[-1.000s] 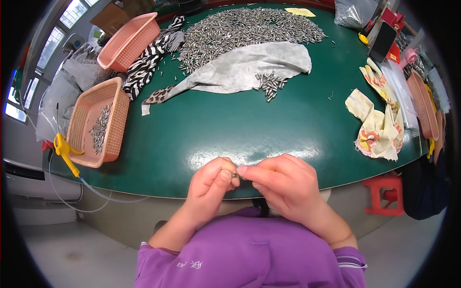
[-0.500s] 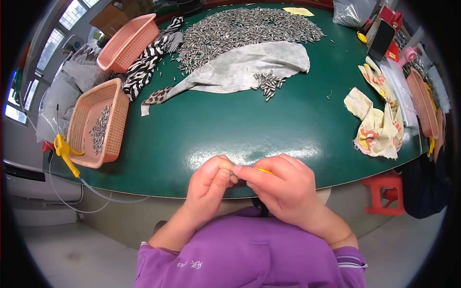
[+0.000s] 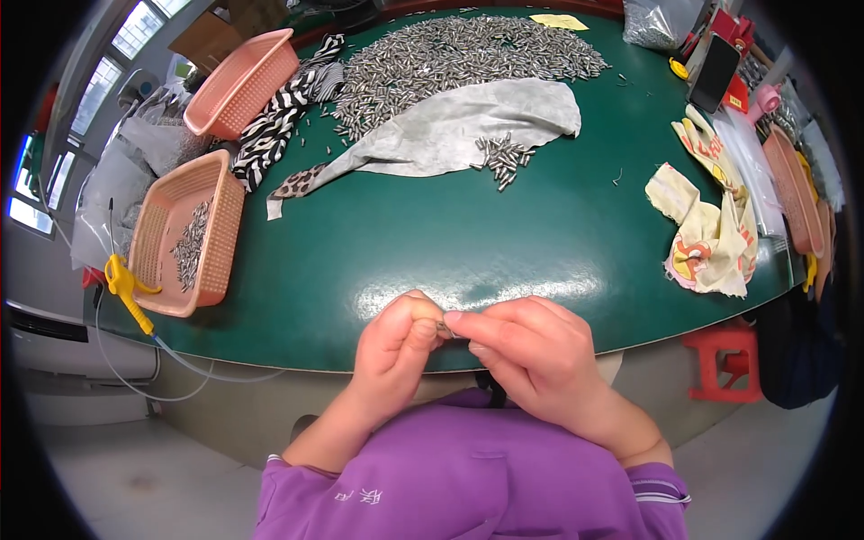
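Left hand (image 3: 393,346): lower centre of the frame, curling closed, its thumb and bent forefinger pinching a metal piece (image 3: 442,328).

Right hand (image 3: 535,346): just beside it, bending its fingers inward and bringing the forefinger's tip to the same piece. Whether it is gripping something of its own I cannot tell.

Metal piece: sitting between the two hands, over the near edge of the green surface (image 3: 432,234), mostly hiding behind fingers.

Stock: a large heap (image 3: 468,54) of similar pieces spreading across the upper centre; a grey cloth (image 3: 450,126) lying along its near side; a small pile (image 3: 504,160) resting partly on that cloth, partly on the surface; a pink basket (image 3: 220,247) at left, containing more.

Risks, in my judgement: the piece is small and smooth-looking, so a loosening pinch could be dropping it past the edge to the floor. A slipping right fingertip could be knocking it out or jabbing the left thumb. A tug on the cloth could be scattering the small pile.

Writing: the purple shirt (image 3: 468,477) is bearing small white characters, lower left; the cream rag (image 3: 711,243), at right, is showing red letter-like shapes. I am making out no brand.
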### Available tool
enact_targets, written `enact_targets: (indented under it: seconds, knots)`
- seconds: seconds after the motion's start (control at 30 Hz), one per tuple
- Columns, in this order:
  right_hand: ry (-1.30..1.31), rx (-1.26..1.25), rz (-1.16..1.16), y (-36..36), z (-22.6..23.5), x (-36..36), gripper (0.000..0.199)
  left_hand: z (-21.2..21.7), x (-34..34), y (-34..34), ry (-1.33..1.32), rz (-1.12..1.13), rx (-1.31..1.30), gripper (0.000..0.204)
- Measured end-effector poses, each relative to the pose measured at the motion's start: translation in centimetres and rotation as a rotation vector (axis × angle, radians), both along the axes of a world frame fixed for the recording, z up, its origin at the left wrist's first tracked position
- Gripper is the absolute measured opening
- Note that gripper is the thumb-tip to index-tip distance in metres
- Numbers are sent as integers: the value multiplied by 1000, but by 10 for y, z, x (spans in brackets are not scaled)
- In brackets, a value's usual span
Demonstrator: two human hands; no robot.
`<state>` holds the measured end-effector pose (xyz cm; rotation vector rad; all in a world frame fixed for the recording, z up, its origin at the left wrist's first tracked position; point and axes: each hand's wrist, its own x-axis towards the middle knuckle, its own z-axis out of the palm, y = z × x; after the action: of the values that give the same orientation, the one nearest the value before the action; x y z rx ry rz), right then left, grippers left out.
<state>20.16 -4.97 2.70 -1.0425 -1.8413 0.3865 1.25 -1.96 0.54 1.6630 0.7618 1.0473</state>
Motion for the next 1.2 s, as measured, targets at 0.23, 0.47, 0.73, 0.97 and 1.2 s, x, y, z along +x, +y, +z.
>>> enact_targets:
  seconds: [0.23, 0.47, 0.73, 0.97, 1.2]
  knots:
    - [-120, 39, -67, -1, -3, -2, 39, 2, -1, 0, 5, 9, -62, 21]
    - [-284, 188, -294, 12, -10, 4, 42, 0, -7, 1, -12, -98, -59, 20]
    - [-228, 163, -251, 13, -12, 8, 41, -3, -3, 5, -223, -146, -8, 20]
    - [-276, 87, -203, 17, -12, 7, 39, -1, 0, 7, -204, -91, 37, 23]
    - [-331, 52, -182, 13, -11, 2, 35, 16, -33, 7, -137, 218, 85, 15]
